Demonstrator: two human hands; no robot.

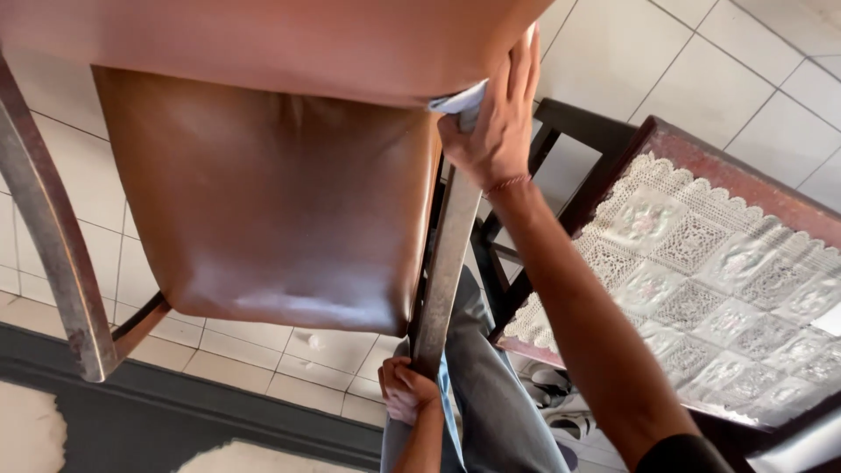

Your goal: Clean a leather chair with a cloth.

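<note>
Chair (272, 201) tipped, brown seat facing camera, metal legs pointing toward viewer. Right hand (495, 123) pressing pale cloth (460, 98) against top of right leg (445, 263), just under seat edge; grip closing round cloth, fingers spread. Left hand (405, 391) wrapping leg's lower end, grip fully closed, steadying it. Progress judged: wiping sitting at leg's top; rest of leg and left leg (53, 236) not yet reached. Lace-covered surface (701, 263) just right; tiled floor (701, 61) below.

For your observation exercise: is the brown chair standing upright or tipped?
Tipped: the chair leans, its leg gripped by the left hand.
</note>
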